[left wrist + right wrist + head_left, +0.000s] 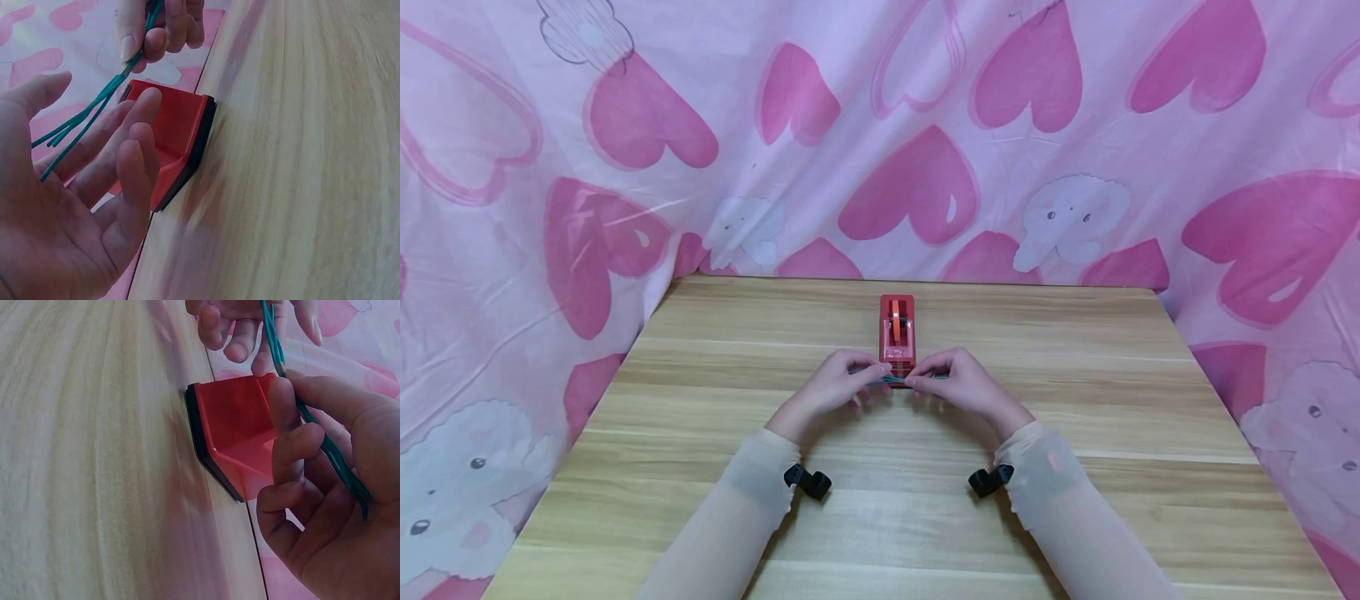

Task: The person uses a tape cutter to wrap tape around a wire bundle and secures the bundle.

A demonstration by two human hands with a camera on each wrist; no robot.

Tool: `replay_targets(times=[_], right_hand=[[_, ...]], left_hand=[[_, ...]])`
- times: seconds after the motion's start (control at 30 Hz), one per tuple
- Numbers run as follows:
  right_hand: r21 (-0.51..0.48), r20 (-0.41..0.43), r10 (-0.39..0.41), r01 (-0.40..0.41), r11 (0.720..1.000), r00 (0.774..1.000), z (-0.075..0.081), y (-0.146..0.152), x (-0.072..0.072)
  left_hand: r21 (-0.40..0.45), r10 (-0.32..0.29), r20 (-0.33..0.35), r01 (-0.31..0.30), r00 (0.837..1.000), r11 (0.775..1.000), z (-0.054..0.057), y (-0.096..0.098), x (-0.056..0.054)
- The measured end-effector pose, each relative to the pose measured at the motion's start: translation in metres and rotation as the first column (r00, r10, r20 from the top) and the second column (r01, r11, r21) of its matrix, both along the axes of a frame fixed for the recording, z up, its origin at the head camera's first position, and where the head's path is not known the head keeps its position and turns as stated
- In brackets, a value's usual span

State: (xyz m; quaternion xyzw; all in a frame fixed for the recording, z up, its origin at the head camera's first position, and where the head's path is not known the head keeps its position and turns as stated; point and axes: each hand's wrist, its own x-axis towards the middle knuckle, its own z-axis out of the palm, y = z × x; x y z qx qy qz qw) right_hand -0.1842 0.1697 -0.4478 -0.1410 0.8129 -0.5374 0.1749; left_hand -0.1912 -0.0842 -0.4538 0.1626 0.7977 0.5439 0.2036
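A bundle of thin green cords (100, 99) is held in the air by my right hand (958, 385), close over the front end of a red tape dispenser (886, 310). In the right wrist view, the thumb and index finger pinch the bundle near a small brownish band (280, 369) around it, and one end of the cords runs back along the palm. My left hand (842, 387) lies on the other side with fingers extended and thumb apart. The loose cord ends spread across its palm in the left wrist view.
The dispenser, with an orange wheel (896, 321) and dark base (201, 134), stands toward the back of the wooden table (760, 333). A pink heart-patterned cloth (910, 183) hangs behind and at both sides. Black wrist cameras (808, 482) sit on both forearms.
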Motion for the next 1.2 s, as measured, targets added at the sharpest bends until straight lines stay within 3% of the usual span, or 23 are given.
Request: replay_targets(times=[0.2, 0.37, 1.2], right_hand=[[0.024, -0.046, -0.013, 0.014, 1.0, 0.999, -0.0017, -0.0003, 0.0011], [0.029, -0.055, -0.023, 0.025, 0.999, 0.998, -0.0029, 0.0004, 0.0016], [0.105, -0.131, -0.059, 0.073, 0.992, 0.99, -0.0028, -0.0003, 0.006]], left_hand=[[0.058, -0.009, 0.028, 0.007, 1.0, 0.998, -0.0026, 0.0009, -0.0003], [0.093, 0.019, 0.056, -0.024, 0.998, 0.995, -0.0036, 0.0035, -0.001], [0.066, 0.022, -0.04, -0.02, 0.999, 0.998, -0.0072, 0.002, -0.0012]])
